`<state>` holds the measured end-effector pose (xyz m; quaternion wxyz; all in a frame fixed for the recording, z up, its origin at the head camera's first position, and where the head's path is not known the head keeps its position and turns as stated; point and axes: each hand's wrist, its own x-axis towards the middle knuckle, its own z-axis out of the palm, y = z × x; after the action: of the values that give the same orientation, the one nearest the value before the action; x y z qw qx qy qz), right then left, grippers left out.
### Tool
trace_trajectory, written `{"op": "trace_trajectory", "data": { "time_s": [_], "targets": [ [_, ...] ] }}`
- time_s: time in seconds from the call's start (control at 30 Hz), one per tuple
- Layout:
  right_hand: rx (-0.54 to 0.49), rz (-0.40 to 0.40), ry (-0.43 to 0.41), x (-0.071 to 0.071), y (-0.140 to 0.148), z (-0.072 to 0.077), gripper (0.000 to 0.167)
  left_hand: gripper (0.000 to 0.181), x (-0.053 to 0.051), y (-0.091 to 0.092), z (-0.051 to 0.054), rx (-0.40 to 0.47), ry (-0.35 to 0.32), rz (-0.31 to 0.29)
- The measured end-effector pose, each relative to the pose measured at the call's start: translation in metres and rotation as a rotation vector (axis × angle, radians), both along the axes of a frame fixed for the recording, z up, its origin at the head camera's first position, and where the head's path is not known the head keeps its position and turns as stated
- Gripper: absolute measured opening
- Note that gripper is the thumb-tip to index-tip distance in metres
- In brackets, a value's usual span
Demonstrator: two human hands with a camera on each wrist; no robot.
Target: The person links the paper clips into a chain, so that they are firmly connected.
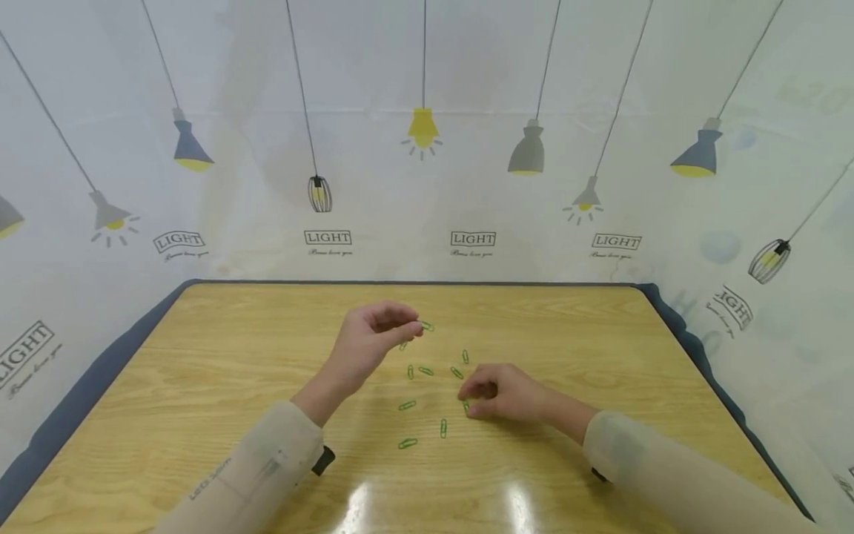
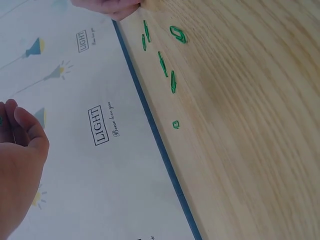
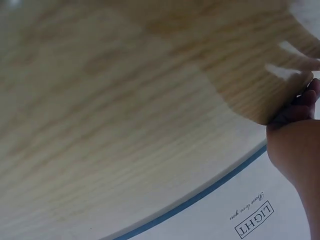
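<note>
1. Left grip (image 1: 373, 337): thumb and fingertips pinch a green paper clip (image 1: 428, 326), one end poking out past the fingers, above the far part of the bench.
2. Right grip (image 1: 505, 391): fingers curled, thumb and fingertip pinching a second clip (image 1: 466, 406) low over the bench. Lifted or touching down: can't tell; the right wrist view misses the fingertips.
3. Handling (judged): clips are near weightless, thin bent wire, stiff with a little spring. Smooth green surface looks slick, so a sloppy pinch could shoot one sideways. Hard to break, easy to nudge.
4. Where to hold: fingertips across the two long sides, near mid-length; for flat ones, tip up an end first, as there's little edge to get under.
5. Loose clips lie between and in front of the hands, spaced apart, pointing various ways: upright clip (image 1: 443, 429), nearest clip (image 1: 408, 443), far-right clip (image 1: 465, 357), others around.
6. Bench (image 1: 220, 356): flat wood grain; lamp-print backdrop (image 1: 373, 163) behind.
</note>
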<state>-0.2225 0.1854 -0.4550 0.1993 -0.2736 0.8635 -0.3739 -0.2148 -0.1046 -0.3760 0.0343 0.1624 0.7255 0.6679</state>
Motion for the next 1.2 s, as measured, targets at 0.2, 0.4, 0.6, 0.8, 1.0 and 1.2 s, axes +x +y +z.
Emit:
{"op": "trace_trajectory", "data": {
  "time_s": [0.2,0.4,0.6,0.8,1.0,1.2],
  "targets": [
    [0.016,-0.021,0.022,0.001,-0.001,-0.001,0.015,0.02,0.002,0.0,0.001,0.063,0.014,0.037],
    [0.014,-0.027,0.008,-0.002,-0.001,0.003,0.007,0.023,0.002,0.001,0.001,0.096,0.029,0.039],
    [0.006,-0.008,0.003,-0.006,0.0,0.009,0.006,0.025,0.003,0.004,0.002,0.105,0.025,0.055],
    [-0.163,-0.086,-0.116,-0.014,0.007,0.023,0.011,0.026,0.007,0.005,0.003,0.094,0.03,0.072],
    [-0.4,-0.212,-0.137,-0.02,0.014,0.058,0.021,0.025,0.01,0.008,0.003,0.088,0.046,0.076],
    [-0.508,-0.241,-0.074,-0.021,0.006,0.089,0.031,0.019,0.011,0.012,0.003,0.068,0.056,0.088]
  ]
}}
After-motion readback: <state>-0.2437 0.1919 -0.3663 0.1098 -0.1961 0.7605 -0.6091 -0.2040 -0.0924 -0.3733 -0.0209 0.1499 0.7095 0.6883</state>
